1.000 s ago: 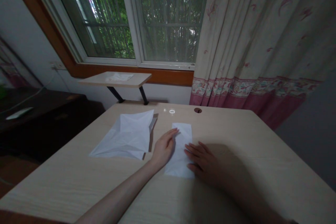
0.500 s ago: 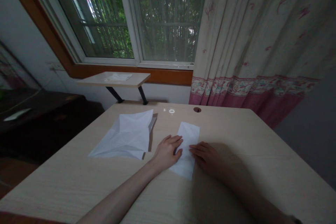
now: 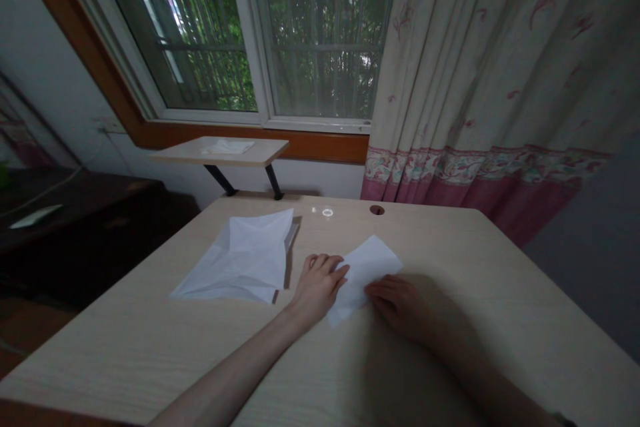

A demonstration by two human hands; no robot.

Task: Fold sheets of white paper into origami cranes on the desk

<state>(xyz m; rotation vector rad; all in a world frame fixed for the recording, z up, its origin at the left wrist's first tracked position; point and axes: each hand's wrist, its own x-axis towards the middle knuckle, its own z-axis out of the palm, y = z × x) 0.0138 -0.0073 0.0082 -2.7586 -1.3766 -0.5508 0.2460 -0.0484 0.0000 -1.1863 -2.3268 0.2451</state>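
A strip of folded white paper [image 3: 367, 263] lies slanted on the pale wooden desk, its far end leaning right. My left hand [image 3: 317, 285] grips its left edge, thumb and forefinger close together and the other fingers curled. At the lower right edge, my right hand [image 3: 399, 303] has its fingers pressed together on the paper; its thumb is mostly hidden. Left of my hands lie creased white sheets [image 3: 253, 257], loosely stacked, with one corner lifted off the desk.
The desk [image 3: 200, 353] has a round cable hole [image 3: 377, 210] near its back edge. A small raised shelf [image 3: 260, 155] on black legs holds some white paper [image 3: 230, 147]. Behind are a window and a floral curtain [image 3: 475, 80]. A dark cabinet [image 3: 100, 213] stands at the left.
The folded paper has turned clockwise between my hands, its far end swinging right and its near end left. The fingers of my left hand are more curled. The stacked sheets stay put.
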